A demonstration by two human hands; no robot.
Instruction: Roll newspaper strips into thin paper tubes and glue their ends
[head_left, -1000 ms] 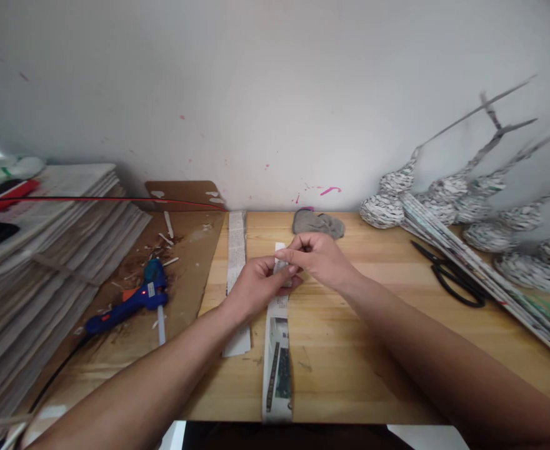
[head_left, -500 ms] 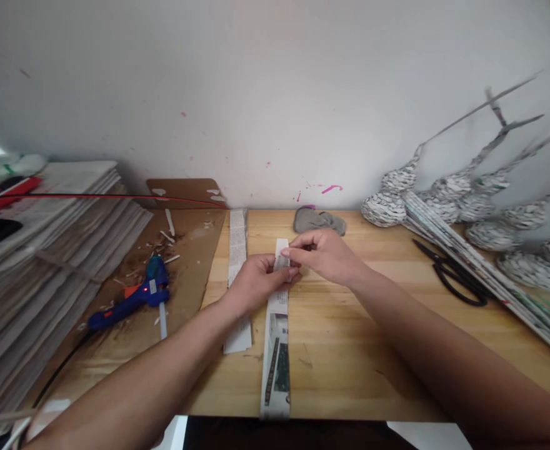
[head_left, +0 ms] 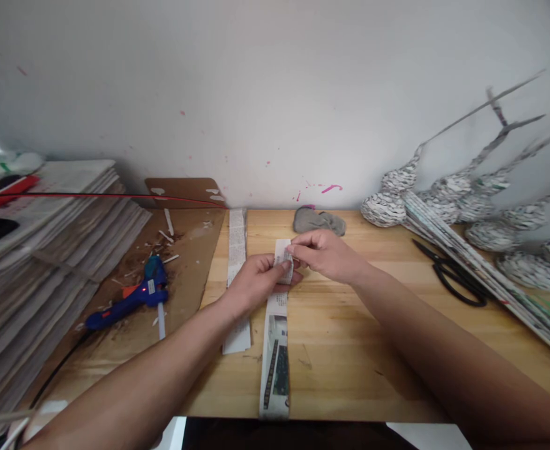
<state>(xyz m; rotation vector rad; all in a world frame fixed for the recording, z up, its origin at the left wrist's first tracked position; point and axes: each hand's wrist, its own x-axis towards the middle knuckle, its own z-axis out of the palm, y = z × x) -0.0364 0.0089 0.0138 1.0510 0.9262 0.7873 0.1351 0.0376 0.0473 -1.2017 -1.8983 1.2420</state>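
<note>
A long strip of newspaper (head_left: 275,350) runs from the table's front edge up to my hands, its far end lifted slightly. My left hand (head_left: 260,275) pinches the strip near that end, thumb on top and fingers beneath. At the right edge of the same end, my right hand (head_left: 324,255) grips the paper between thumb and forefinger. Part of the edge is hidden behind my fingers. Just left of it lies a stack of newspaper strips (head_left: 237,240), partly covered by my left hand and forearm.
A blue glue gun (head_left: 129,303) rests on stained cardboard (head_left: 190,281) at left, beside piled newspapers (head_left: 69,250). A grey cloth (head_left: 319,222) lies by the wall. At right are black scissors (head_left: 457,281), rolled paper sticks (head_left: 472,262) and several woven paper gourd shapes (head_left: 382,208).
My right hand has shifted slightly to the right at the strip's far end. The paper there now curls up, showing more of its printed face. My left hand stays almost in place.
</note>
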